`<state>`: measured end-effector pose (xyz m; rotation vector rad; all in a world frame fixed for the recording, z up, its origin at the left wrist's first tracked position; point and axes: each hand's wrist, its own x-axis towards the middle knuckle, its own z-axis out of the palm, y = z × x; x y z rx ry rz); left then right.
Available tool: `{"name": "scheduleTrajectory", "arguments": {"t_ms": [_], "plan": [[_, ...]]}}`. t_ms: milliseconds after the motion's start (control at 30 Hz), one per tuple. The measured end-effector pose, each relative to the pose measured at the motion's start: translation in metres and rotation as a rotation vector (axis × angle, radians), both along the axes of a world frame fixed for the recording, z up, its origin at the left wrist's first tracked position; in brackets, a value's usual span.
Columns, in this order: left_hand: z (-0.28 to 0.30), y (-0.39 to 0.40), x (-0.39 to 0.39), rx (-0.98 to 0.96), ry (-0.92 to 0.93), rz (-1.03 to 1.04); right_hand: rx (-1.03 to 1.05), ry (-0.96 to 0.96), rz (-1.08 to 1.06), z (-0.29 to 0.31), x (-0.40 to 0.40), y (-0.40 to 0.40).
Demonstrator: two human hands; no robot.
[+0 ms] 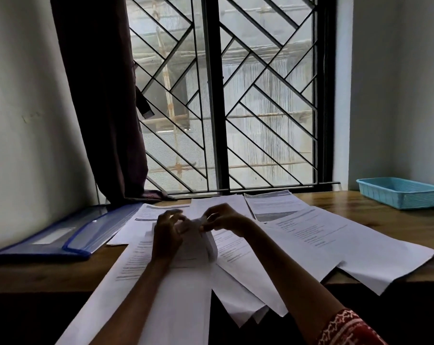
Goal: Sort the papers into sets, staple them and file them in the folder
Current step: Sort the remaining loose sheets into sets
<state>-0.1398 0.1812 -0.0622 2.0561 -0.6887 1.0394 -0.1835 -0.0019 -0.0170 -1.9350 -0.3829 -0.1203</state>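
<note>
Several printed white sheets (pixel 308 235) lie fanned across the wooden desk (pixel 375 212), some hanging over its near edge. At the centre a small paper set (pixel 198 247) is lifted and curled at its top. My left hand (pixel 167 231) holds its upper left part with bent fingers. My right hand (pixel 227 220) pinches the top corner of the same set. What is between the fingertips is too dark to make out. A blue translucent folder (pixel 61 235) lies flat at the desk's left end, apart from both hands. No stapler is visible.
A light blue plastic basket (pixel 400 195) stands at the far right of the desk. A dark curtain (pixel 106 108) hangs at the back left beside a barred window (pixel 226 95). Walls close in on the left and right.
</note>
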Motion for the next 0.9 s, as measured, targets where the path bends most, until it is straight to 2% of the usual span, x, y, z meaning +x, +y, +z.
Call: {"name": "scheduleTrajectory", "arguments": {"t_ms": [67,200,267,400,500,600,900], "plan": [[0.000,0.001,-0.001,-0.054,0.032,-0.079,0.048,0.022,-0.001,-0.004,0.002,-0.001],[-0.003,0.010,0.001,-0.160,0.128,-0.153,0.303,0.125,0.048,-0.014,0.002,-0.003],[-0.005,0.011,0.002,-0.206,0.164,-0.179,0.340,0.137,0.043,-0.016,0.000,-0.006],[-0.004,0.010,0.003,-0.168,0.199,-0.148,0.229,0.166,0.116,-0.012,-0.005,-0.008],[-0.005,0.007,0.003,-0.126,0.149,-0.111,0.063,0.194,0.198,-0.006,-0.007,-0.005],[-0.009,0.007,0.010,-0.080,0.130,-0.073,-0.032,0.191,0.191,-0.004,-0.005,-0.002],[0.001,0.002,-0.006,-0.082,0.197,0.010,0.107,0.154,0.089,-0.014,0.000,-0.007]]}}
